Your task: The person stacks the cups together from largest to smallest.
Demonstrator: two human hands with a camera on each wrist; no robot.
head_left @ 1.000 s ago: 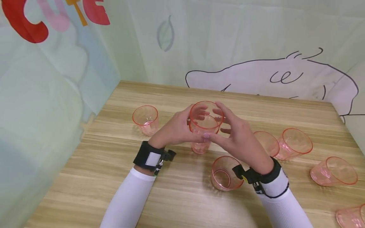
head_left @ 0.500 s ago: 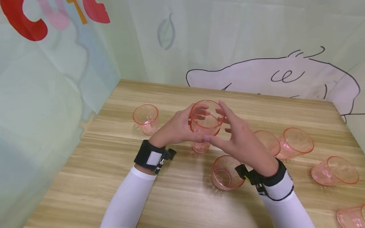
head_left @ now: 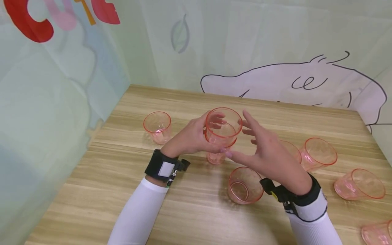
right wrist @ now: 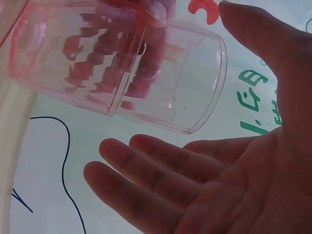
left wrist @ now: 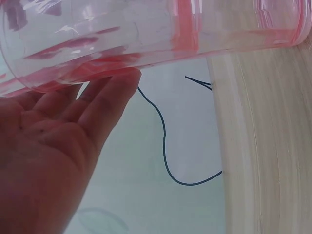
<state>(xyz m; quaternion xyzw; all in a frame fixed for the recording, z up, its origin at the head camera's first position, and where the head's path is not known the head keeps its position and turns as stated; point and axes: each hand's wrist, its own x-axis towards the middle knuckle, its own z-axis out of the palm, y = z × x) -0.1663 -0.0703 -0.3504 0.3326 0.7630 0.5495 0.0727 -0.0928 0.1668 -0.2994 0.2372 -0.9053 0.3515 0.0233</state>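
Your right hand (head_left: 269,154) has just come away from the nested cups: half a second ago its fingertips lay against the upper cup (head_left: 227,133), and now they stand a little off to its right. The right wrist view shows a gap between those fingers and the cup wall; the hand is spread wide and holds nothing, its thumb tip close to the left thumb, though you cannot tell if they touch. Your left hand (head_left: 196,137) grips the pair, thumb on the near side and fingers behind, so by my reading it alone now steadies them. The upper cup sits partway down inside the lower cup (head_left: 216,157), its rim well above the lower one; they have barely shifted. Whether the lower cup's base rests on the tabletop (head_left: 183,217) is hard to tell. Near you stands a single front cup (head_left: 245,186), with a far-left cup (head_left: 157,128) beyond your left wrist. Two neighbouring cups (head_left: 319,154) stand just beyond your right hand, one partly hidden by it.
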